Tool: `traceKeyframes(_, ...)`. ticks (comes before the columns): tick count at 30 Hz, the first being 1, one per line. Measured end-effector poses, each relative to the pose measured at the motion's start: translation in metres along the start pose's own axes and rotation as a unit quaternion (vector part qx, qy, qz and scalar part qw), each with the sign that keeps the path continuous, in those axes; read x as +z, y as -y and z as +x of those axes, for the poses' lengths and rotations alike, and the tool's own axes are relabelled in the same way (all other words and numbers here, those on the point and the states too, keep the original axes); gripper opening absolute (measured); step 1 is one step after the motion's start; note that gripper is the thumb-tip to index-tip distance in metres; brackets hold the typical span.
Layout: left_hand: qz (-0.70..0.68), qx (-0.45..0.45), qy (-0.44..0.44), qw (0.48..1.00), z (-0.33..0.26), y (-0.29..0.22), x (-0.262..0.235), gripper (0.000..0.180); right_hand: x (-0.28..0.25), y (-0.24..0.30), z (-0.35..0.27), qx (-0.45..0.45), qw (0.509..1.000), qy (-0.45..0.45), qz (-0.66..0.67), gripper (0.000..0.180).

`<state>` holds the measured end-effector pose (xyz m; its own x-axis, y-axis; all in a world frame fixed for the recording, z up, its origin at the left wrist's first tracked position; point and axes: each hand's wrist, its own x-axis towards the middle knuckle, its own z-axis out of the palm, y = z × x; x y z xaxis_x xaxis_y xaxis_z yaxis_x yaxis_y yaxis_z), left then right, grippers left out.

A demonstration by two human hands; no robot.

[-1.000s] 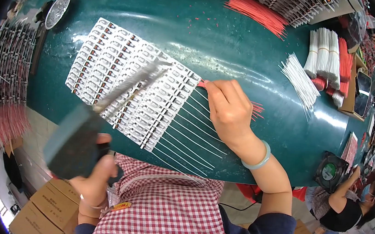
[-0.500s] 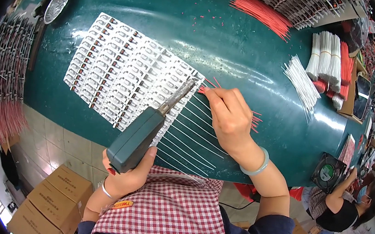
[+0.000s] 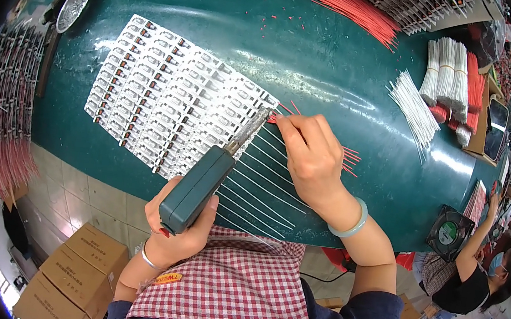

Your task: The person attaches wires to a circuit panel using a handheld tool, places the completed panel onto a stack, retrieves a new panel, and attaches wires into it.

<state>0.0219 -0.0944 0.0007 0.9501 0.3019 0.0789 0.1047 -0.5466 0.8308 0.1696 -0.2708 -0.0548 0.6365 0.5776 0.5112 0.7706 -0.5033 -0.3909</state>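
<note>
A white panel (image 3: 161, 95) with rows of small metal-and-dark components lies tilted on the green table. My left hand (image 3: 179, 229) is wrapped round a dark green soldering gun (image 3: 197, 187), whose worn metal tip reaches the panel's right edge. Beside that tip, the thumb and forefinger of my right hand (image 3: 313, 160) pinch a red wire at the same edge. More red wires (image 3: 350, 161) poke out past the right hand. Several white wires (image 3: 261, 188) run from the panel's right edge toward my checked apron. The exact contact at the tip is too small to make out.
Loose white wires (image 3: 413, 111) and tied white bundles (image 3: 446, 74) lie at the right, red wires (image 3: 355, 14) at the far side. A metal dish (image 3: 74, 6) stands at the far left. A small fan (image 3: 450, 233) sits near a co-worker (image 3: 475, 279) at the right.
The soldering gun and my left hand have shifted slightly right and up. My right hand stays nearly in place at the panel's edge. The co-worker's arm has reached farther up.
</note>
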Motion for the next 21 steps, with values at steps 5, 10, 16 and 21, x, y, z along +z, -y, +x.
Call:
traceKeyframes(5, 0.011, 0.027, -0.007, 1.0, 0.0, 0.002, 0.0, 0.016, 0.001, 0.0, 0.0, -0.001, 1.0, -0.002, 0.0, 0.027)
traceKeyframes(10, 0.016, 0.029, -0.008, 0.999, -0.003, 0.003, -0.001, 0.017, 0.001, 0.0, 0.0, -0.005, 1.0, -0.001, -0.003, 0.026)
traceKeyframes(16, -0.012, -0.003, -0.033, 0.999, -0.018, 0.014, -0.005, 0.022, 0.001, 0.0, 0.0, -0.003, 1.0, -0.003, -0.013, 0.025)
traceKeyframes(21, 0.005, 0.01, -0.033, 0.999, -0.015, 0.013, -0.007, 0.023, 0.0, 0.001, 0.001, -0.001, 1.0, -0.004, -0.013, 0.026)
